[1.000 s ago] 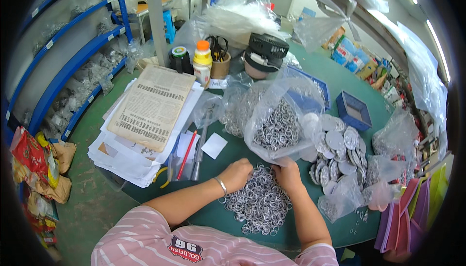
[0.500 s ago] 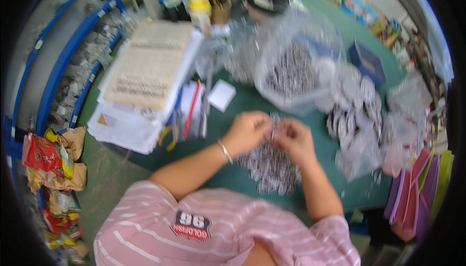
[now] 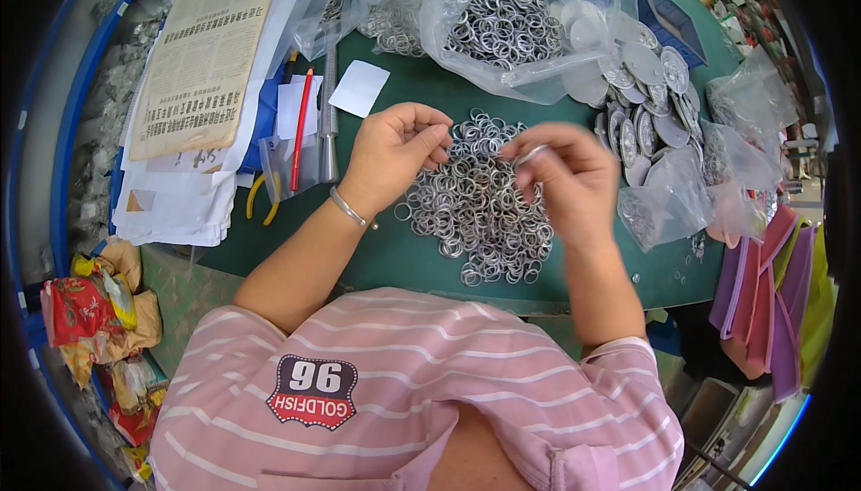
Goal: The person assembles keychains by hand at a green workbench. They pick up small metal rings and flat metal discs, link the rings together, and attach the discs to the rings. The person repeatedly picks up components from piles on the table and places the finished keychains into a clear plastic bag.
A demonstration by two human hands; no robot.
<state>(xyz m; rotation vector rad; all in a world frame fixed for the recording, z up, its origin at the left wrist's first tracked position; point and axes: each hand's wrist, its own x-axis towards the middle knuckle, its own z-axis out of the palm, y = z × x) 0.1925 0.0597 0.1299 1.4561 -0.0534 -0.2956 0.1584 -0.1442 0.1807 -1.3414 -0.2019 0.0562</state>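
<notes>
on a dark green surface [image 3: 413, 83], a loose heap of metal rings [image 3: 484, 213] lies in front of the person, between the 2 hands. at the left side stand blue shelves [image 3: 61, 195] with clear packets, and below them, red and yellow packages [image 3: 85, 312] are by the green floor [image 3: 179, 280]. at the right, pink, purple and lime strips [image 3: 753, 285] hang beside the surface.

beyond the heap, a large clear bag [image 3: 529, 87] is open and contains many more similar rings. to its right is a blue box [image 3: 673, 29], and smaller clear bags [image 3: 668, 208] with small metal pieces lie near the round discs [image 3: 643, 62].

the rings are thin, round and silvery grey; the discs are flat, wider, and lie overlapping. a yellowed newspaper [image 3: 202, 69] rests on white sheets [image 3: 179, 213], and next to these are a red pencil [image 3: 301, 132] and a smooth, tapered metal rod [image 3: 329, 123].

the right hand [image 3: 574, 182], above the heap's right edge, has its grip pinched on 1 ring [image 3: 533, 154] between thumb and forefinger. the left hand [image 3: 395, 150] is at the heap's left edge, fingers curled towards the thumb; i cannot tell if its grip has hold of something.
</notes>
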